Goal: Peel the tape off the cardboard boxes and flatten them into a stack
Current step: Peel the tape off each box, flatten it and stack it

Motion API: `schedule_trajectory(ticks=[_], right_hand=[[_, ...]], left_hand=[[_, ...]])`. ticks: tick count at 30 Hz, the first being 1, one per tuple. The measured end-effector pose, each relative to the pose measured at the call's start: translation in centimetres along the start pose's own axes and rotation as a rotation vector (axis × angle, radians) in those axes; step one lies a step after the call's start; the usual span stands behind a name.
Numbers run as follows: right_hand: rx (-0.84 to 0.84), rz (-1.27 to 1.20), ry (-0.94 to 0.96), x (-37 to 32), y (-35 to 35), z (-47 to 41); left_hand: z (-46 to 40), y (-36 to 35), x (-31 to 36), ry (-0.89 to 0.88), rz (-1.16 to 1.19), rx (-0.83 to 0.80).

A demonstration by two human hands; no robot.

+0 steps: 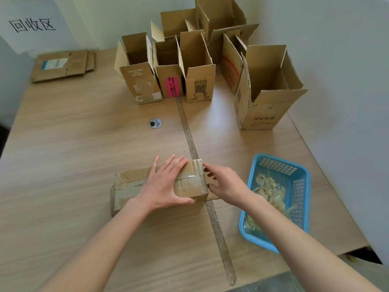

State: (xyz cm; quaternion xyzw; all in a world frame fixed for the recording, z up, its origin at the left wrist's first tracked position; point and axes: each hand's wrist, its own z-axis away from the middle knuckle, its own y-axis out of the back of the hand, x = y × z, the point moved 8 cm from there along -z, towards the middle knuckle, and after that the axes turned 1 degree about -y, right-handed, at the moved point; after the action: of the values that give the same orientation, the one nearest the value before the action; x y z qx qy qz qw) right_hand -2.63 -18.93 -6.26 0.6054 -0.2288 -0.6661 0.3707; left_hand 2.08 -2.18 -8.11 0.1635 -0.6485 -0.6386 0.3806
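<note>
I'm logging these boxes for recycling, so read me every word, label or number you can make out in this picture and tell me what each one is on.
"回收区": white paper sign on the wall, upper left.
"...TO THE" / "...SIS FRAG": pink label, partly cut off, on an open box.
QR code box: stars above, small print below, unreadable.
Left open box: white print too blurred.
Large box: upside-down Chinese characters, unclear.
Flattened cardboard: label unreadable.

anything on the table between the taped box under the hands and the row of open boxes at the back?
Head view: mostly bare table between the taped box and the open boxes; only a round cable grommet and the table's seam strip.
</note>
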Motion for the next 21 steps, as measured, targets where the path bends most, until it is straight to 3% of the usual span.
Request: schedule_trajectory(ticks=[3, 7, 15, 21], right_hand=[[0.073, -0.065, 0.044, 0.5, -0.1, 0.5], [0.218, -0.058, 0.144, 0.4, 0.2, 1.3], [0.509, -0.023, 0.219, -1.8, 2.3, 1.7], [0.314, -0.308, 0.186, -1.3, 3.7, 1.0]], left_hand=[[0.2, -0.6, 0.4, -0.02, -0.037, 0.026], [0.3, 0.2, 0.2, -0.059, 0.136, 0.13], [-0.3, 2.9, -0.7, -0.057, 0.283, 0.144], [0.4, 4.6, -0.5, -0.087, 0.36, 0.16]])
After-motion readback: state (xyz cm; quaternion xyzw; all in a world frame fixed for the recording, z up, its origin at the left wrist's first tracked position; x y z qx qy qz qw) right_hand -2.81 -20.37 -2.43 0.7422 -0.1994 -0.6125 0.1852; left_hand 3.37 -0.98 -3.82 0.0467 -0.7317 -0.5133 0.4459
